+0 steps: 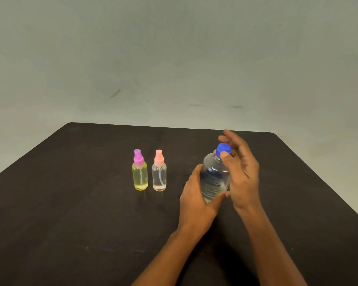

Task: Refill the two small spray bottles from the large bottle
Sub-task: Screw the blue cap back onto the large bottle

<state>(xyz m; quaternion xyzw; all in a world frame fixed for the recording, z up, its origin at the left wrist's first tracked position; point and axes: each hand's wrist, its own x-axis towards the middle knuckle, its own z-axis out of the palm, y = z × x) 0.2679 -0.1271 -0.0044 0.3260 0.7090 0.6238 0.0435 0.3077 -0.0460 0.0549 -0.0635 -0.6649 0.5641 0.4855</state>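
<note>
A large clear bottle with a printed label stands right of the table's centre. My left hand grips its body from the left. My right hand pinches its blue cap between thumb and fingers. Left of them stand two small spray bottles, upright and close together: a yellow one with a purple spray top and a clear one with a pink spray top. Each holds a little liquid at the bottom.
The dark table spreads wide around the bottles, with its far edge near a pale green-grey wall. The table's right edge slants off at the right side of the view.
</note>
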